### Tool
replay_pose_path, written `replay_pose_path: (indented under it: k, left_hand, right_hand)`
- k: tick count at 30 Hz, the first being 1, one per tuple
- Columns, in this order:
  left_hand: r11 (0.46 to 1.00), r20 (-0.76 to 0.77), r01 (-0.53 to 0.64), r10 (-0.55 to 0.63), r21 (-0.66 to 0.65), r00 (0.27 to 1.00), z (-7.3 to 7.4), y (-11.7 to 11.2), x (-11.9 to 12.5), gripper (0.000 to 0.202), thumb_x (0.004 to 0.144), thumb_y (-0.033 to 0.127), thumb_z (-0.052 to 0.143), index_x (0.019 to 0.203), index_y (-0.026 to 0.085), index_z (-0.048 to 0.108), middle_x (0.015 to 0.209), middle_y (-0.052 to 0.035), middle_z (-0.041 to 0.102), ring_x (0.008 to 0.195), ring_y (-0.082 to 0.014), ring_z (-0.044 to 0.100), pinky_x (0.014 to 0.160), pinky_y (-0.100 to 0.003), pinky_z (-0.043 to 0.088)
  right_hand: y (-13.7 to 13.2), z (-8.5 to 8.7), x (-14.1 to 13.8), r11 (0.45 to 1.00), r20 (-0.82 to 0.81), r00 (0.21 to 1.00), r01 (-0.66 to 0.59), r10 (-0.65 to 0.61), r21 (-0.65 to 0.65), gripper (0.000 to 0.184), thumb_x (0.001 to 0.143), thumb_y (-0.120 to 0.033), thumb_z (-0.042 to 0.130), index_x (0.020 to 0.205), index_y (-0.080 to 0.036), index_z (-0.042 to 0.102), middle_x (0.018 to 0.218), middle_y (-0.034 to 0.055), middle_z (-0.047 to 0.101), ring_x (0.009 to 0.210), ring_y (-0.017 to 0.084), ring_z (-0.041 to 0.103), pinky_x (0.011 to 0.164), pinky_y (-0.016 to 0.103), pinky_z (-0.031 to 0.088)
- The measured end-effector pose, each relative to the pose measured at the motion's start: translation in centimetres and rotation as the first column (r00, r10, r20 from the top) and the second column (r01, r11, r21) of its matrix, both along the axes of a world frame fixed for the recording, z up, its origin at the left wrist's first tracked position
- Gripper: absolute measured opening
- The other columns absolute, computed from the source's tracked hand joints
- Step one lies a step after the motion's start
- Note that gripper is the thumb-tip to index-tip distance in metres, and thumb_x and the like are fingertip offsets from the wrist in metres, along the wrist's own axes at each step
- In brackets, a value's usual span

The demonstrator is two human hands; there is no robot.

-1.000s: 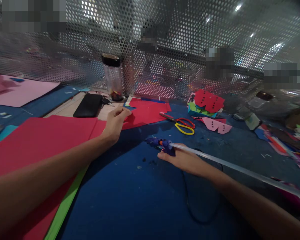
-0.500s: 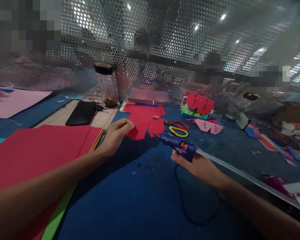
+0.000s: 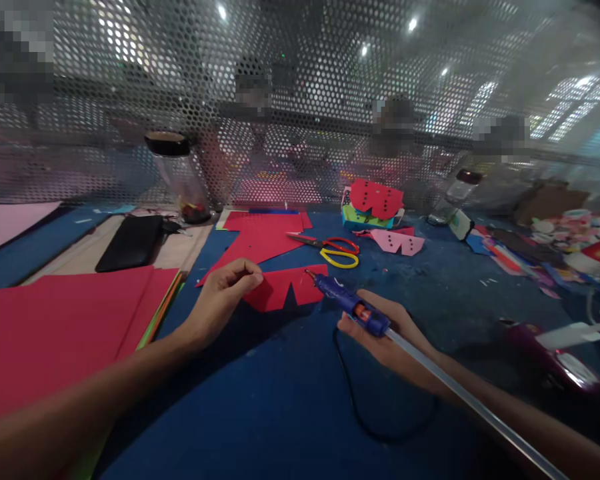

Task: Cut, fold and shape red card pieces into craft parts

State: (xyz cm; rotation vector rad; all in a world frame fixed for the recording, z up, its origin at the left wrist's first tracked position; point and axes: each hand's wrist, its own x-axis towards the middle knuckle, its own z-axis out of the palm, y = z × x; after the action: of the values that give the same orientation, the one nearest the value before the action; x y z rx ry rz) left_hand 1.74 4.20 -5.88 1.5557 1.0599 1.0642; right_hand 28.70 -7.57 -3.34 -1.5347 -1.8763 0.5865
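My left hand [image 3: 231, 291] pinches the left end of a red paper cutout [image 3: 270, 291] that has a V-shaped notch in its lower edge. A blue hot glue gun [image 3: 347, 299], with a long clear glue stick out of its back, is in my right hand [image 3: 390, 337]. Its nozzle is over the right part of the cutout; whether it touches cannot be told. Just behind lies a pair of scissors [image 3: 330, 250] with one red and one yellow handle, its blades over a larger red paper sheet [image 3: 253, 245].
Red paper sheets [image 3: 60, 327] are stacked at the left, near a black phone [image 3: 133, 243] and a glass jar [image 3: 180, 177]. Dotted pink [image 3: 400, 241] and red cutouts [image 3: 375, 198] sit at the back right. A perforated metal screen [image 3: 305, 153] stands behind; people are beyond it.
The red cutout now shows nearer me, apart from the larger sheet, with my left hand at its end. The glue gun's nozzle has come over it. The camera view has shifted.
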Motion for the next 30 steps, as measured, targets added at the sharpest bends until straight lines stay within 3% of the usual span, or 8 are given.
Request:
replay_pose_path:
  k: [10,19,30]
  left_hand:
    - [1.000,0.047,0.006,-0.005,-0.005,0.999,-0.3,0.1,-0.1,0.018,0.080,0.037,0.070,0.074,0.021,0.066,0.067,0.0017,0.060,0.062,-0.0146,0.053,0.060,-0.026,0.039]
    - [1.000,0.040,0.020,-0.019,-0.004,0.999,-0.4,0.0,-0.2,0.017,0.083,0.035,0.070,0.075,0.021,0.066,0.067,0.0024,0.058,0.063,-0.0138,0.052,0.061,-0.025,0.038]
    - [1.000,0.021,0.010,-0.010,0.005,1.000,-0.2,-0.1,-0.1,0.018,0.082,0.037,0.070,0.075,0.021,0.066,0.069,0.0014,0.061,0.066,-0.0156,0.054,0.063,-0.027,0.039]
  right_hand:
    - [0.5,-1.1,0.8,0.978,0.284,0.957,-0.112,0.058,0.178,0.024,0.097,-0.040,0.062,0.083,-0.022,0.054,0.077,0.0004,0.060,0.068,0.015,0.055,0.064,0.028,0.037]
    - [0.7,-2.2,1.3,0.977,0.372,0.928,-0.091,0.014,0.190,0.023,0.095,-0.043,0.064,0.088,-0.022,0.060,0.079,0.0010,0.062,0.071,0.017,0.057,0.066,0.028,0.036]
    - [0.8,-1.9,1.0,0.979,0.380,0.925,-0.101,0.027,0.176,0.023,0.096,-0.043,0.063,0.088,-0.021,0.060,0.079,0.0019,0.063,0.070,0.017,0.056,0.066,0.028,0.036]
